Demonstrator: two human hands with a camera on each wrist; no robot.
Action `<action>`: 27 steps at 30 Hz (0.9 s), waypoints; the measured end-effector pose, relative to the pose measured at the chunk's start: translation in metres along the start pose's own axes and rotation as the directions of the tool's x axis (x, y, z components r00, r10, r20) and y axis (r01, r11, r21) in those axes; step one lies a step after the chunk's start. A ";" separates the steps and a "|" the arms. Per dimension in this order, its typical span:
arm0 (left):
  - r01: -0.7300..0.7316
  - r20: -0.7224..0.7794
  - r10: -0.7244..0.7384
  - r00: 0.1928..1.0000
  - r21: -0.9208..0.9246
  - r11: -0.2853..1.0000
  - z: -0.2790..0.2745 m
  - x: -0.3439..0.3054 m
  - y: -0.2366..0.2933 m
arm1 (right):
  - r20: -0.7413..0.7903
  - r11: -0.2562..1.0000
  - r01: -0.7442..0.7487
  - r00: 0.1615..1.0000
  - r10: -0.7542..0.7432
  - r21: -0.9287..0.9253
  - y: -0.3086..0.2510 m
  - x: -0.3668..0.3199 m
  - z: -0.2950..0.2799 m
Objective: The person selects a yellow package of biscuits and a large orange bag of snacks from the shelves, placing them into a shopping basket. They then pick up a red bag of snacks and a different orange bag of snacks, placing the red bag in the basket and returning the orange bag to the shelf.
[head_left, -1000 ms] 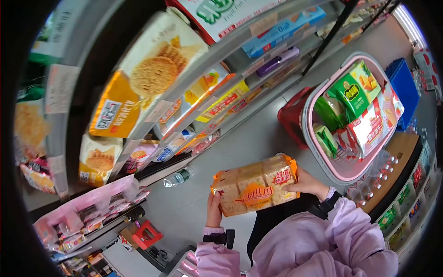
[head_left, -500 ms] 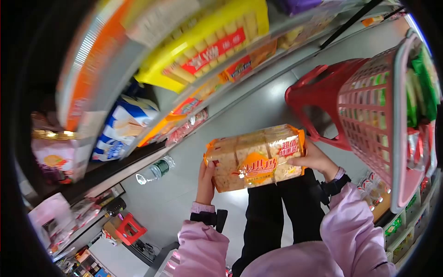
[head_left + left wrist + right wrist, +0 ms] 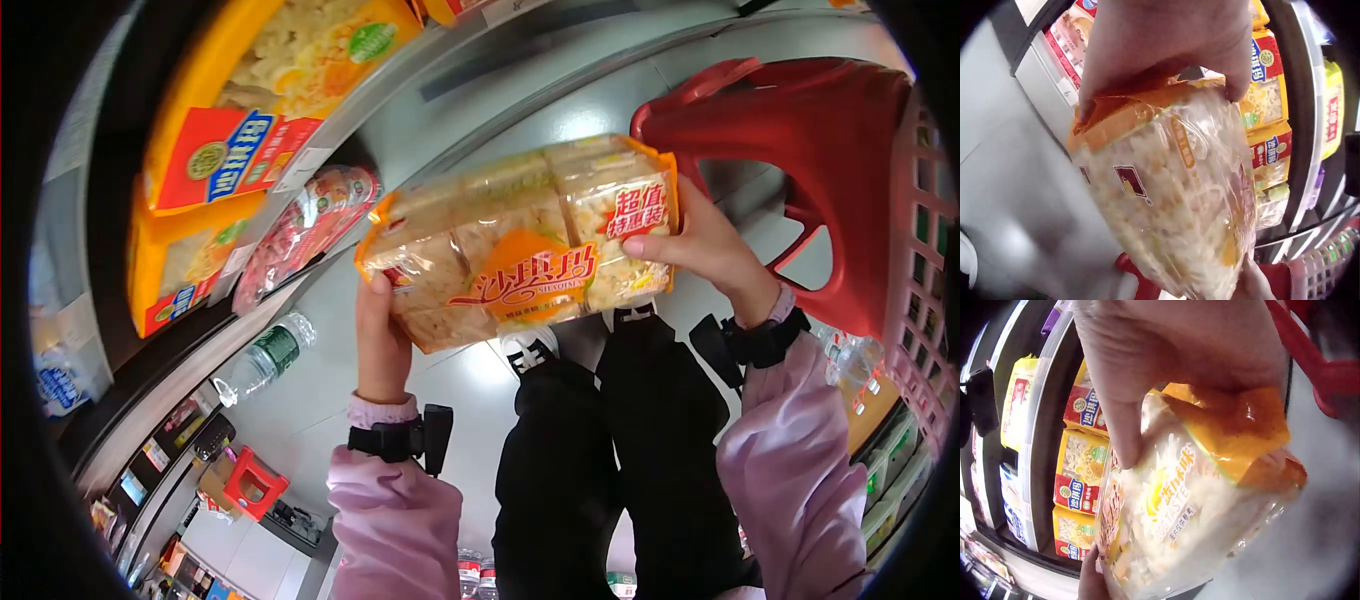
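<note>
A large clear and orange packet of sachima (image 3: 530, 255) is held up in front of the body, its printed face toward the head camera. At its left end my left hand (image 3: 384, 335) grips it, thumb on the front. My right hand (image 3: 722, 245) holds the other end, thumb pressed on the face near the red lettering. In the left wrist view the fingers wrap the packet's orange end seal (image 3: 1129, 115). From the right wrist, the hand (image 3: 1191, 356) spans the packet's orange end; the remaining fingers are hidden behind the wrapper.
Yellow and red sachima packets (image 3: 225, 160) fill the low shelf at left. A plastic bottle (image 3: 265, 355) lies on the floor beside it. At right stands a red stool (image 3: 850, 150) with a pink basket (image 3: 922, 270) by it. A smaller red stool (image 3: 255, 483) is at lower left.
The view has turned toward the low shelf and floor, and the basket has slid to the right edge. The packet stays in both hands and now appears larger, nearer the head camera.
</note>
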State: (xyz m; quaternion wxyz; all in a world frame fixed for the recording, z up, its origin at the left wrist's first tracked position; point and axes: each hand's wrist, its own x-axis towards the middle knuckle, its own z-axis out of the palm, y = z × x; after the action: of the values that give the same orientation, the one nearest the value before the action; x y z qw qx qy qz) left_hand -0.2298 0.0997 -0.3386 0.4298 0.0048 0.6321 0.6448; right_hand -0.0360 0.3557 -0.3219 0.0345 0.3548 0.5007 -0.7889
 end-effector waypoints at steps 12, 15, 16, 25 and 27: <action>-0.192 0.143 0.173 0.975 0.132 0.973 -0.006 0.096 -0.002 | -0.055 0.934 0.339 0.936 -0.347 -0.115 -0.011 0.089 -0.026; -0.214 0.197 0.177 0.964 0.186 0.959 -0.015 0.114 -0.008 | -0.030 0.914 0.379 0.922 -0.387 -0.142 -0.010 0.112 -0.032; -0.222 0.171 0.196 0.966 0.151 0.963 -0.014 0.119 -0.009 | -0.014 0.905 0.394 0.916 -0.401 -0.164 -0.012 0.118 -0.036; -0.306 0.046 0.308 0.950 -0.035 0.951 -0.012 0.157 -0.010 | 0.034 0.804 0.519 0.845 -0.533 -0.290 -0.030 0.165 -0.044; -0.333 -0.007 0.333 0.943 -0.079 0.940 -0.012 0.164 -0.012 | 0.044 0.781 0.513 0.844 -0.534 -0.357 -0.041 0.172 -0.043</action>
State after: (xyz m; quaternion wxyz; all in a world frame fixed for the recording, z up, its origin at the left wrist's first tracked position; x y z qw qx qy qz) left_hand -0.3336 0.1799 -0.4386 0.3165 0.0966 0.5947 0.7327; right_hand -0.1584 0.4632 -0.4031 -0.1374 0.2131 0.7140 -0.6526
